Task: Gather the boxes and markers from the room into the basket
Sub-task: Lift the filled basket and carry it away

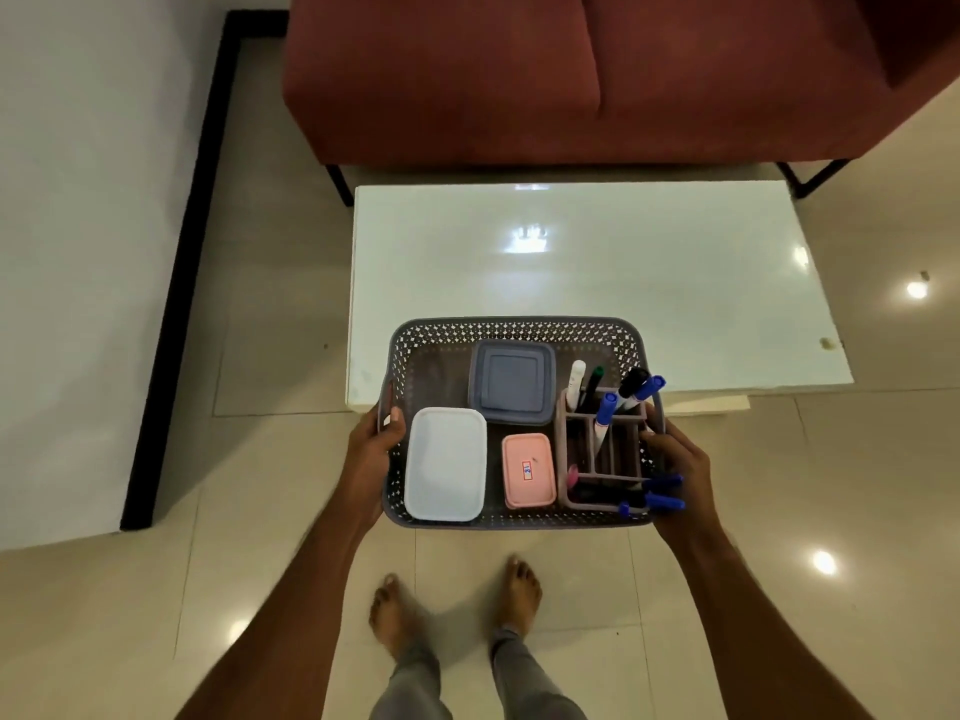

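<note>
I hold a grey perforated basket (514,328) in the air, over the near edge of a white low table. My left hand (375,449) grips its left rim and my right hand (675,467) grips its right rim. Inside lie a white box (445,464), a blue-grey square box (512,381) and a small pink box (529,470). On the basket's right side stands a pink organiser (597,454) with several markers (626,394) upright in it. More blue-capped markers (662,500) lie across its near end.
The glossy white low table (597,272) stands right in front of me. Behind it is a red sofa (545,75) on black legs. A white wall with a black skirting (176,283) runs on the left. My bare feet (452,605) stand on a shiny tiled floor.
</note>
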Tool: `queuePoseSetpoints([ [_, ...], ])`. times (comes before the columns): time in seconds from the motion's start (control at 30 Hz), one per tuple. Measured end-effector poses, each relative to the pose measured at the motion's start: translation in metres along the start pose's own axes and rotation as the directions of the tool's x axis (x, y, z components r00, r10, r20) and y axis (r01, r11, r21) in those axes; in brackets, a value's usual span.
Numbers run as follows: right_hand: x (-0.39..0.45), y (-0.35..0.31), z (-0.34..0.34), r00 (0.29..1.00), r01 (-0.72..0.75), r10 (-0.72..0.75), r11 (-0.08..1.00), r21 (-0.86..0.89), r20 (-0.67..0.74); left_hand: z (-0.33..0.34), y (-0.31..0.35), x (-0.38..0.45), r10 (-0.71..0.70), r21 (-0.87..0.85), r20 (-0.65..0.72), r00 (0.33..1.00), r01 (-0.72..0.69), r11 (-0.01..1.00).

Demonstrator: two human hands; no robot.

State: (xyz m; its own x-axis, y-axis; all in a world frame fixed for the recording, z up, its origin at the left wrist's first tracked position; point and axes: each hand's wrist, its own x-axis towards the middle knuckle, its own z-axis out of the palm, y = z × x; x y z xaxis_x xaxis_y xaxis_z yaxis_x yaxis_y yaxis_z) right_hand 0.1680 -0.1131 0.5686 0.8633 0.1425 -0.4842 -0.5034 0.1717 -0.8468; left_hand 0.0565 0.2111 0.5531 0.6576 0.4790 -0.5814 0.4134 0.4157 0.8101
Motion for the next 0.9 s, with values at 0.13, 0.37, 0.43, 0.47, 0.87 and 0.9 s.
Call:
queuePoseSetpoints([
  [0.13, 0.013, 0.041, -0.011, 0.996, -0.065, 0.067, 0.997, -0.036, 0.062, -0.015, -0.049, -0.002, 0.010, -0.019, -0.114, 0.993, -0.012, 1.000],
  [0.37, 0.021, 0.127, -0.034, 0.986, -0.116, 0.128, 0.987, -0.110, 0.109, -0.045, -0.134, -0.004, -0.039, -0.079, -0.230, 0.972, 0.021, 0.997],
  [0.43, 0.019, 0.148, -0.041, 0.984, -0.125, 0.139, 0.983, -0.131, 0.110, -0.053, -0.156, -0.003, -0.046, -0.093, -0.227, 0.973, 0.025, 0.995],
  [0.47, 0.018, 0.158, -0.044, 0.983, -0.131, 0.147, 0.982, -0.138, 0.108, -0.056, -0.167, -0.003, -0.051, -0.102, -0.221, 0.974, 0.029, 0.994],
  [0.87, 0.040, 0.255, -0.066, 0.959, -0.260, 0.275, 0.950, -0.170, 0.069, -0.072, -0.261, 0.019, -0.195, -0.078, -0.167, 0.966, 0.185, 0.980],
  [0.9, 0.044, 0.263, -0.066, 0.957, -0.268, 0.283, 0.948, -0.169, 0.070, -0.075, -0.270, 0.025, -0.194, -0.065, -0.177, 0.965, 0.185, 0.981],
])
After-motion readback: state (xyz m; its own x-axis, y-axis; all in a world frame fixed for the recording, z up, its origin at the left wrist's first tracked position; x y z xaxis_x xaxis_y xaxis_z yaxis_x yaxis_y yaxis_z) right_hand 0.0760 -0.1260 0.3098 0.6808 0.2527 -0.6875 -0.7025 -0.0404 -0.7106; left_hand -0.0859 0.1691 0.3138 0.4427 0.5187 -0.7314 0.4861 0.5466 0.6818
